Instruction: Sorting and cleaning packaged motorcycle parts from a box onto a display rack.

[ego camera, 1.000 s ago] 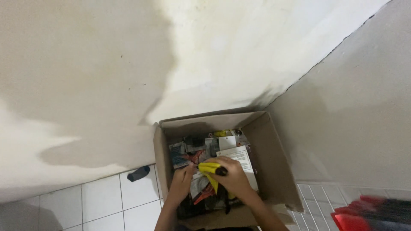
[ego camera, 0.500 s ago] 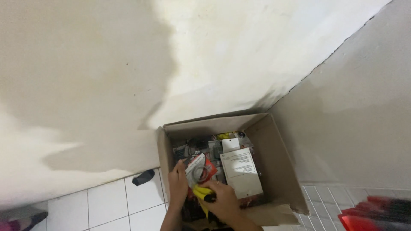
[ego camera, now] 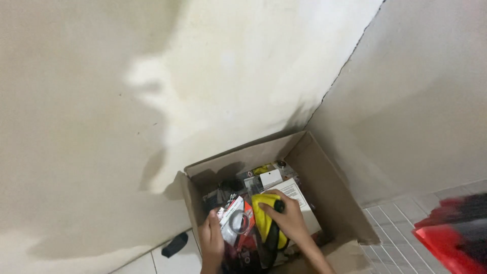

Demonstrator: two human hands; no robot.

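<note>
Reaching down into an open cardboard box (ego camera: 324, 182) in the corner of a room, my right hand (ego camera: 289, 220) grips a yellow-and-black tool (ego camera: 268, 223), fingers wrapped over its upper end, thumb beside a black knob. The tool's long axis runs from that knob down toward me, its lower end in among the clutter. Just to its left, my left hand (ego camera: 211, 242) holds a clear blister pack (ego camera: 234, 219) with a red card backing and a metal ring inside, fingers curled on its near edge; the pack is tilted up and touches the tool's side. My right hand is the nearer to the tool, my left hand beside it. Deeper in the box lie a white printed leaflet (ego camera: 294, 190), a small white carton (ego camera: 270, 178) and other small packets too jumbled to tell apart. The box stands on a white-tiled floor (ego camera: 395, 238), pushed against cream plastered walls (ego camera: 101, 101). A small dark object (ego camera: 174, 244) lies on the tiles at the left of the box, and something red (ego camera: 451, 238), blurred, shows at the right edge.
</note>
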